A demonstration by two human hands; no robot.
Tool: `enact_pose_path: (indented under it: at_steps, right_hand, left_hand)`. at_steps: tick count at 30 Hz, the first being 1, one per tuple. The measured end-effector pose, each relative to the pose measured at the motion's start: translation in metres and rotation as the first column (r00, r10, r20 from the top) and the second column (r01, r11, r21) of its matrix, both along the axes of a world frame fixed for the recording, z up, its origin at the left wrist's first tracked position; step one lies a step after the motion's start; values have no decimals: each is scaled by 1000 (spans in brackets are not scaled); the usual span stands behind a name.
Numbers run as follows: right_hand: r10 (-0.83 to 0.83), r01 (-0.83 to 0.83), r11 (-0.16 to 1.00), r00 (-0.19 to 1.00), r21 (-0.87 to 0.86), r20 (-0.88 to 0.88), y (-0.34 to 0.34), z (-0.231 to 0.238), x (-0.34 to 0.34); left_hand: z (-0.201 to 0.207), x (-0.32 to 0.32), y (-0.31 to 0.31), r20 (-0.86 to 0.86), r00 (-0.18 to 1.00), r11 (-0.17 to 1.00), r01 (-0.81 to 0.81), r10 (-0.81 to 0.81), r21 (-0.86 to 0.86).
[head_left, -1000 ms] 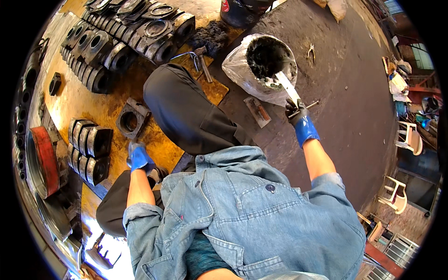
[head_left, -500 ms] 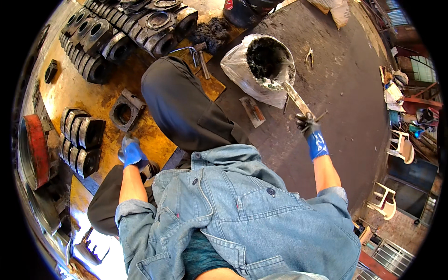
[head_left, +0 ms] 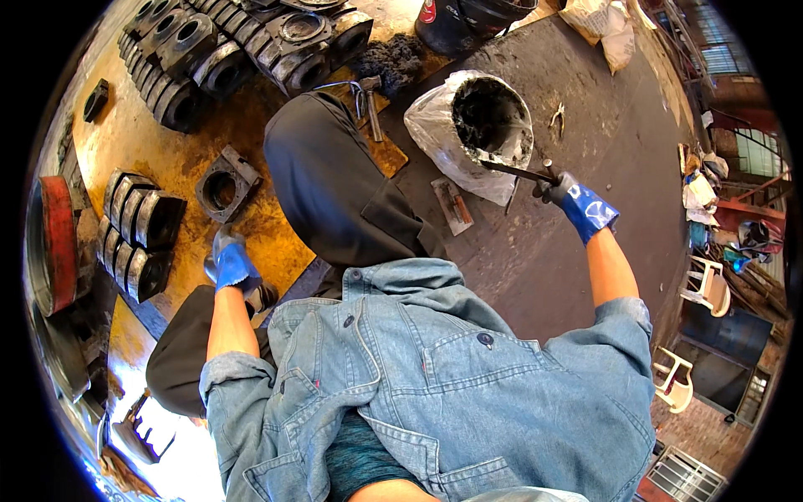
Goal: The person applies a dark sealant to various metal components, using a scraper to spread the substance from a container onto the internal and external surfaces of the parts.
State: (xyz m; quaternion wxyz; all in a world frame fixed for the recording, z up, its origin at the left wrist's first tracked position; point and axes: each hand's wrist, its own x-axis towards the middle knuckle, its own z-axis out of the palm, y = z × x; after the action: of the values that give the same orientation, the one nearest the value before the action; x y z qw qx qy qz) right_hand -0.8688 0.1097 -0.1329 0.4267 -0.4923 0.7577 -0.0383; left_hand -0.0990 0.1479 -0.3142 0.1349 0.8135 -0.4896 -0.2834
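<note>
My right hand [head_left: 575,205], in a blue glove with a dark, dirty palm, is closed round the handle end of a flat strip-like stirring paddle [head_left: 510,170]. The paddle is turned nearly edge-on, its far end at the near rim of a bucket [head_left: 525,125] lined with clear plastic. Black, clumpy material [head_left: 481,109] coats the inside. My left hand [head_left: 229,258], also blue-gloved, is low over the yellow stained plate, fingers loosely extended. Just beyond its fingertips lies a square metal casting [head_left: 226,186] with a round hole; whether they touch is unclear.
Stacked metal castings [head_left: 180,63] fill the far left, and curved ones [head_left: 138,226] stand nearer. A hammer [head_left: 372,109], a trowel [head_left: 452,205] and pliers [head_left: 558,119] lie around the bucket. A black pail [head_left: 468,23] stands behind. Plastic chairs [head_left: 707,286] are at right.
My right hand has moved slightly right and nearer the bucket's level, turning the paddle from its flat face to edge-on. My left hand stays beside the casting. The whole view has shifted slightly.
</note>
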Motion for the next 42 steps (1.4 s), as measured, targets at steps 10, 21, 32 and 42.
enact_pose_path:
  at_steps: [10, 21, 32, 42]
  right_hand:
    - [-107, 80, 974, 987, -211, -116, 8, -28, -42]
    - [-121, 421, 765, 837, -488, 533, -10, -10, 40]
    - [-594, 789, 506, 612, -348, 523, -22, -77, 57]
    - [-735, 950, 241, 46, 197, 676, 38, -103, -5]
  left_hand:
    - [35, -26, -2, 250, 960, 991, 107, -124, 83]
    - [50, -16, -8, 98, 991, 992, -96, 88, 80]
    - [18, -1, -2, 288, 958, 995, 33, -4, -96]
    - [-35, 17, 5, 403, 880, 958, 286, -251, -27]
